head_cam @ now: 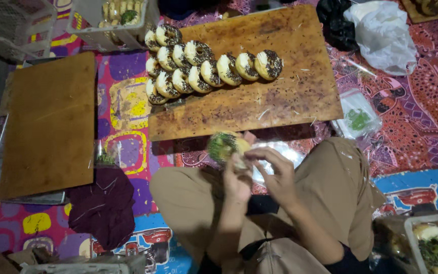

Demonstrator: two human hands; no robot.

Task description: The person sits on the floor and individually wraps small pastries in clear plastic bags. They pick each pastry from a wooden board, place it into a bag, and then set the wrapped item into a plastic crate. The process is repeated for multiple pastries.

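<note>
I sit cross-legged on a patterned mat. My left hand [237, 178] holds a donut with green topping [225, 146] over my lap. My right hand [275, 170] pinches at the donut's right side, with a clear plastic bag [280, 152] just under it. Ahead lies a wooden board [280, 96] speckled with crumbs. Several donuts with white glaze and dark sprinkles [204, 68] lie in overlapping rows on its upper left part.
A second bare wooden board [49, 127] rests on a metal tray at the left. A dark purple cloth [105, 203] lies beside my knee. White and black plastic bags [381, 30] sit at the top right. A tray of topped donuts [434, 243] stands at the bottom right, a white crate [112, 20] at the top.
</note>
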